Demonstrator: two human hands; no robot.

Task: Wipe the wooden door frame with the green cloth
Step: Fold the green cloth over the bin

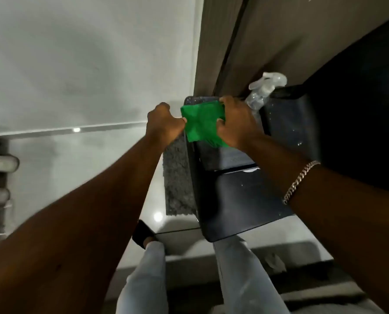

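While both fists grip it, green cloth (201, 123) bunched between left hand (164, 125) and right hand (239, 123), below wooden door frame (214, 53).

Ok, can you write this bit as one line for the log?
left hand: grips green cloth | right hand: grips cloth | door frame: not touched

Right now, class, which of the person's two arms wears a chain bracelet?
The right arm: a metal chain bracelet circles its forearm, while the left arm is bare. Both hands grip the green cloth.

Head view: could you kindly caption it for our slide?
Both hands, left and right, grip the green cloth beside the wooden door frame.
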